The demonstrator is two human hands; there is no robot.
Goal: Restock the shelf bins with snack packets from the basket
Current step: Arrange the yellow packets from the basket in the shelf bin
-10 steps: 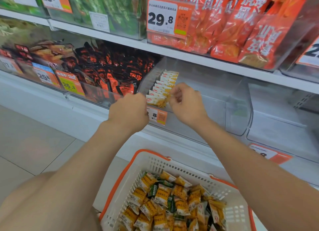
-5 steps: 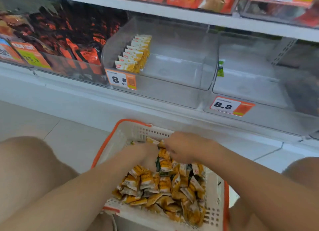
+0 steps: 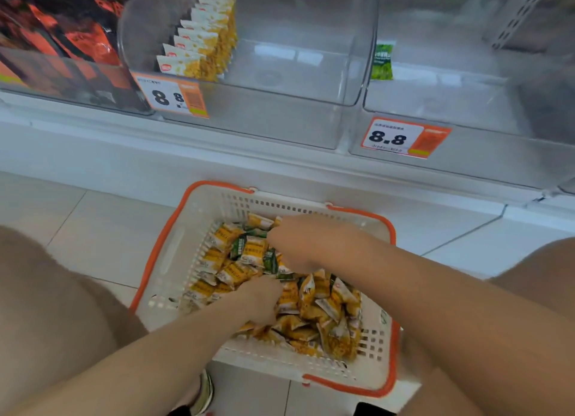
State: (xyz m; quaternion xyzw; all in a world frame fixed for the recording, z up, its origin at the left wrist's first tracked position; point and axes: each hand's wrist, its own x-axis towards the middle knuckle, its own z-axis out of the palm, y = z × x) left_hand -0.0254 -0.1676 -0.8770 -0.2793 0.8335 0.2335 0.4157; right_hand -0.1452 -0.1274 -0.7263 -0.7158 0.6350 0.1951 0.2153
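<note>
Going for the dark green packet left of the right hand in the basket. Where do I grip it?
Probably pinch the green packet by its top edge, from above: it stands tilted on the yellow packets, which crowd its sides.

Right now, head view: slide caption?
Left hand and right hand in the basket of snack packets below sparse bin.

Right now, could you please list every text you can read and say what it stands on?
"8.8": left tag, on a clear bin.
"8.8": right tag, on the next bin.
Too blurred to read: both tags' small print, the basket packets, the green packet.
</note>
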